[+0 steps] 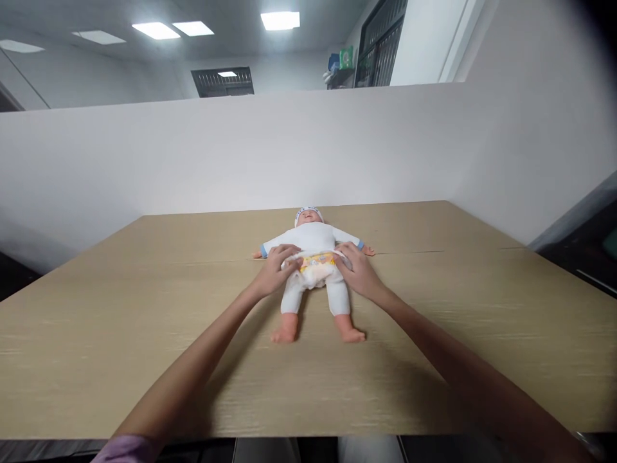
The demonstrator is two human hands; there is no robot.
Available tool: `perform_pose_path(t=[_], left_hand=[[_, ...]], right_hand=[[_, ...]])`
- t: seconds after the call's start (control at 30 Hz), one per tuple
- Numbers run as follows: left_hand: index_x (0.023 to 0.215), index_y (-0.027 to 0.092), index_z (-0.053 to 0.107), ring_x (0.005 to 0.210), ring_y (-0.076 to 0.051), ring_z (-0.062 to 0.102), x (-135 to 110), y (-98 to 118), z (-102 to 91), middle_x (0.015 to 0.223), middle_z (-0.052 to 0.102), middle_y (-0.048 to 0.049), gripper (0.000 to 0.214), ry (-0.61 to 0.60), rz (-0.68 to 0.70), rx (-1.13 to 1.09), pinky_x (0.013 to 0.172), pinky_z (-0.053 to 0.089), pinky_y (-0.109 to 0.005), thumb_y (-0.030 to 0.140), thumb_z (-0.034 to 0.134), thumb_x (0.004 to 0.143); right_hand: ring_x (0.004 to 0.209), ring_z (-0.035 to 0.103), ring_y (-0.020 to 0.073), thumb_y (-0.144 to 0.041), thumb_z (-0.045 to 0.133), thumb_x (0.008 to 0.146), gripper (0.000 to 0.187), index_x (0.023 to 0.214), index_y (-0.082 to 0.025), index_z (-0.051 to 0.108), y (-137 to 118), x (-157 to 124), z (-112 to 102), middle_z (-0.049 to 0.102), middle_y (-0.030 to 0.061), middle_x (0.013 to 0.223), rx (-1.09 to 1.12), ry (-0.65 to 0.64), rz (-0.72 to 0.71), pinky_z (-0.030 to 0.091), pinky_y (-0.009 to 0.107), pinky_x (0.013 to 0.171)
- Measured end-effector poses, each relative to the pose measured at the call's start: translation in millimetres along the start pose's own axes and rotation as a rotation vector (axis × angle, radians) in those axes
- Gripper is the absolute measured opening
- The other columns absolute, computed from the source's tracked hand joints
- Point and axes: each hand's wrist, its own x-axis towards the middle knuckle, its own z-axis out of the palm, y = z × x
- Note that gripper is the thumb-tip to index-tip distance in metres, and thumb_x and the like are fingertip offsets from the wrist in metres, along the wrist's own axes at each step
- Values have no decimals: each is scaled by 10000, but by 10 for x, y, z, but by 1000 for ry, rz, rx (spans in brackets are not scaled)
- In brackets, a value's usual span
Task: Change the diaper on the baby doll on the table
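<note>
A baby doll (311,236) lies on its back on the table, head at the far end and bare feet toward me. It has a patterned cap, white clothes with blue cuffs, and arms spread out. Around its hips, over the white trousers, is a white diaper (315,276) with a yellow patterned band across the front. My left hand (277,270) is at the diaper's left side, thumb on the front and fingers bent over the edge. On the opposite side my right hand (359,270) pinches the diaper's edge in the same manner. Parts of the diaper's sides are hidden under my fingers.
The wood-grain table (168,379) has a thin seam running across it behind the doll's hips. A white partition (231,154) rises at its far edge, and a white wall stands on the right. A dark object (585,238) is at the right edge.
</note>
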Motion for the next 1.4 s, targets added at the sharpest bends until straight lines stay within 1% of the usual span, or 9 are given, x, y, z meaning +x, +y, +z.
perform_pose_path(t=[0.17,0.33,0.57,0.73,0.87,1.0,1.13,1.23,1.4], left_hand=[[888,200,613,950,-257,595,559,-285,203,895,650,-46,404,99,-253,-322,903,474,-384,605,613,899],[906,184,608,859,-232,621,797,-491,351,823,643,-39,532,99,-350,-467,788,484,-344,697,682,784],[964,172,653,816,-204,642,535,-421,307,853,681,-45,574,-2,-409,-598,777,485,-314,698,736,750],[905,156,678,696,-176,605,148,-244,204,752,668,-42,557,-122,-433,-584,669,464,-283,697,737,788],[838,166,692,690,-172,585,41,-210,117,750,669,-33,551,-81,-378,-385,645,464,-282,716,690,812],[1046,196,741,921,-226,637,99,-212,-18,1056,744,-80,471,45,-339,-297,788,507,-313,603,730,809],[1106,220,743,1016,-253,623,100,-32,-100,1222,727,-76,373,131,-282,-178,905,498,-364,516,670,891],[1161,232,728,1117,-274,602,93,234,21,1244,716,-70,319,112,-76,27,1019,454,-411,446,587,973],[1169,235,717,1196,-307,550,180,521,490,1241,696,-82,298,-49,209,322,1049,410,-470,431,554,1016]], right_hand=[[1003,624,258,-445,548,932,238,852,-232,617,399,476,249,688,47,919,157,41,345,484,416,1010],[920,678,236,-483,534,904,309,863,-201,654,751,642,421,739,50,903,289,-20,449,553,365,861],[1073,689,281,-556,619,892,380,990,-207,732,668,392,317,779,84,1070,410,-108,492,564,426,940],[1019,697,320,-596,689,887,387,948,-222,769,469,133,78,795,67,965,410,-248,492,564,436,910],[950,706,267,-625,699,872,438,1051,-225,710,376,13,-28,783,66,1036,278,-199,448,564,382,843],[842,705,217,-559,669,900,400,1130,-233,650,373,-160,-132,768,61,1000,93,1,357,561,348,761],[761,674,205,-513,588,954,306,1033,-224,650,470,-505,-267,736,51,902,-189,43,294,514,326,693],[745,646,223,-517,585,948,293,964,-230,640,563,-724,-308,683,32,797,-416,4,278,457,321,662],[711,610,227,-503,587,919,265,905,-239,597,670,-789,-255,638,28,762,-542,-9,299,392,311,623]])
